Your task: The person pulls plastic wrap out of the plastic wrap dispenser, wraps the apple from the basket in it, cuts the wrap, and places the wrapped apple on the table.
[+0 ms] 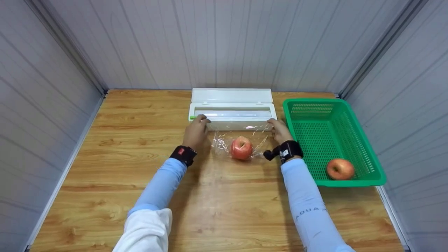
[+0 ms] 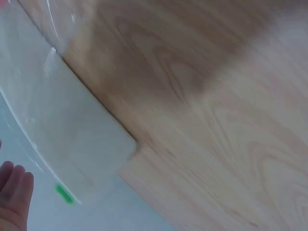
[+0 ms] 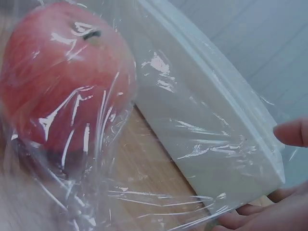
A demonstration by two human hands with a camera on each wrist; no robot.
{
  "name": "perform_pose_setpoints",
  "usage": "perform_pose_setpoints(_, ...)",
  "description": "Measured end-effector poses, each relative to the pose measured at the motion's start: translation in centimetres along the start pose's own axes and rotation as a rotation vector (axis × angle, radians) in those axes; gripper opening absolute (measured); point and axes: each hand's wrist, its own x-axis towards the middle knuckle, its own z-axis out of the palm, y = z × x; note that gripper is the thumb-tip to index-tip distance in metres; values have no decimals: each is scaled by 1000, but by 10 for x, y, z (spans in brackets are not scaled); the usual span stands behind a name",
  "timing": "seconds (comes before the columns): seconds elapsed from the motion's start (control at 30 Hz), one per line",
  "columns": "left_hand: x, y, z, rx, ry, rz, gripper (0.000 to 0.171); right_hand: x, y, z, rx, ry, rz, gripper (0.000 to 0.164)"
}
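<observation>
A white plastic-wrap dispenser lies at the back of the table, its lid tipped back. Clear plastic film comes off its front and drapes over a red apple. At the dispenser's left end is my left hand, its fingertips by the green slider and fairly straight in the left wrist view. My right hand grips the right end of the dispenser, thumb above and fingers below in the right wrist view. There the film stretches from the apple across the box front.
A green basket stands on the right, close beside my right forearm, with another apple in its near corner. Pale panel walls enclose the wooden table at the back and both sides.
</observation>
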Motion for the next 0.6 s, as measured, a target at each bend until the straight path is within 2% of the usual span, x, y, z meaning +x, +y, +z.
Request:
perform_pose_setpoints(0.07, -4, 9, 4, -25, -30, 72, 22, 15, 8, -4, 10, -12, -21, 53)
perform_pose_setpoints(0.13, -8, 19, 8, -38, -62, 154, 22, 51, 25, -12, -116, 49, -150, 56)
perform_pose_setpoints(0.17, -9, 23, 10, -40, -73, 201, 23, 70, 32, -16, -208, 88, -183, 59)
perform_pose_setpoints(0.2, -11, 27, 12, -41, -84, 243, 24, 84, 38, -19, -301, 141, -254, 56)
perform_pose_setpoints(0.23, -13, 31, 14, -41, -97, 285, 25, 88, 39, -18, -397, 186, -293, 57)
perform_pose_setpoints(0.3, -15, 39, 19, -49, -125, 359, 25, 83, 36, -10, -573, 296, -379, 50)
perform_pose_setpoints(0.37, -16, 45, 24, -56, -150, 409, 25, 41, 21, 10, -656, 313, -416, 50)
perform_pose_setpoints(0.4, -16, 48, 27, -53, -165, 424, 26, 16, 16, 21, -678, 320, -490, 48)
perform_pose_setpoints(0.43, -16, 50, 30, -54, -176, 436, 28, -8, 11, 31, -686, 286, -534, 50)
perform_pose_setpoints(0.47, -16, 52, 33, -53, -187, 443, 29, -24, 12, 38, -699, 267, -614, 45)
perform_pose_setpoints(0.53, -15, 54, 39, -42, -200, 442, 33, -43, 18, 46, -751, 198, -733, 35)
perform_pose_setpoints(0.6, -14, 54, 44, -40, -217, 429, 35, -51, 29, 50, -846, 113, -797, 30)
